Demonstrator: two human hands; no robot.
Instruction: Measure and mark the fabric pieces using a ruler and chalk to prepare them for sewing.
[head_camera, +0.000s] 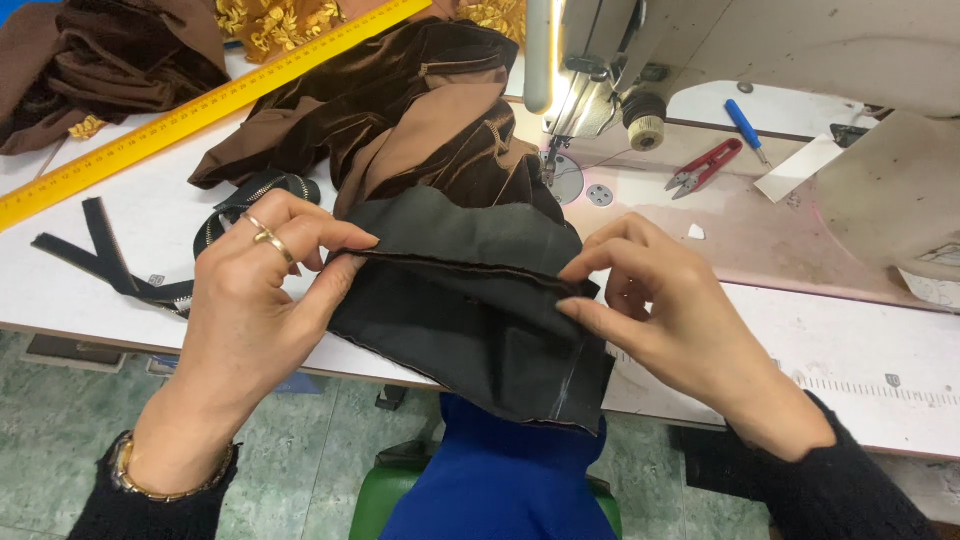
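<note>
My left hand (255, 280), with rings on two fingers, pinches the left end of a folded black fabric piece (470, 310) at the table's front edge. At the fold's right end my right hand (665, 305) pinches the same piece between thumb and forefinger. The black fabric hangs partly over the edge. It joins a heap of brown velvet cloth (420, 110) that runs back toward the needle of a sewing machine (610, 60).
A yellow ruler (180, 120) lies diagonally at the left. Black zipper strips (120, 265) sit beside my left hand. Red thread snips (705, 165), a blue pen (745, 130) and a white paper slip (800, 168) lie on the machine bed. More brown cloth (100, 60) is piled far left.
</note>
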